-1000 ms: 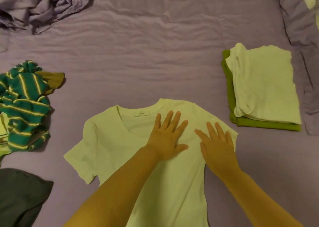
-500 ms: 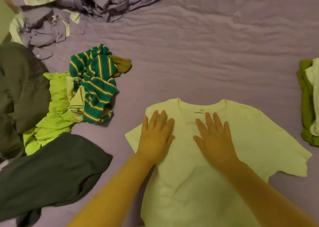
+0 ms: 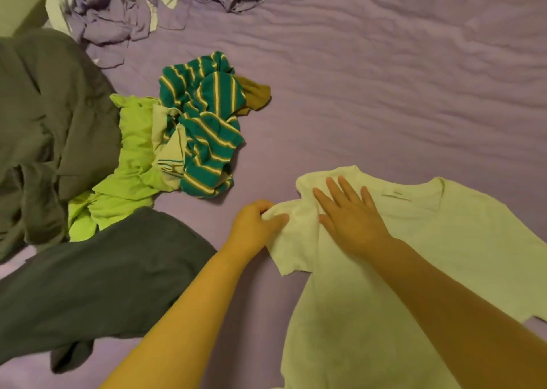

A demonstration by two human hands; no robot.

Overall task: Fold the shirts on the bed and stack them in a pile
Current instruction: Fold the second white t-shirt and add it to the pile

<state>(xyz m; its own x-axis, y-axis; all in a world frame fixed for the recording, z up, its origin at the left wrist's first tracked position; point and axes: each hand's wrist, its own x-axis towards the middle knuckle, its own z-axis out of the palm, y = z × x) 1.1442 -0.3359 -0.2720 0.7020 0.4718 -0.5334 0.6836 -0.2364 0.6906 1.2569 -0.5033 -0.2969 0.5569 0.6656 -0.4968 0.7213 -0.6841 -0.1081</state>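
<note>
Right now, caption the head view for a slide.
Left hand pinches the white shirt sleeve; right hand presses it flat.

One head-worn camera looks forward and steeply down, close over the bed (image 3: 384,78); both forearms enter from below.

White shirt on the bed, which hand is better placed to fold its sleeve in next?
Left. The left hand already pinches the sleeve edge of the white shirt, so it can probably carry the sleeve inward. The right hand lies flat near the shoulder, pinning the cloth.
</note>
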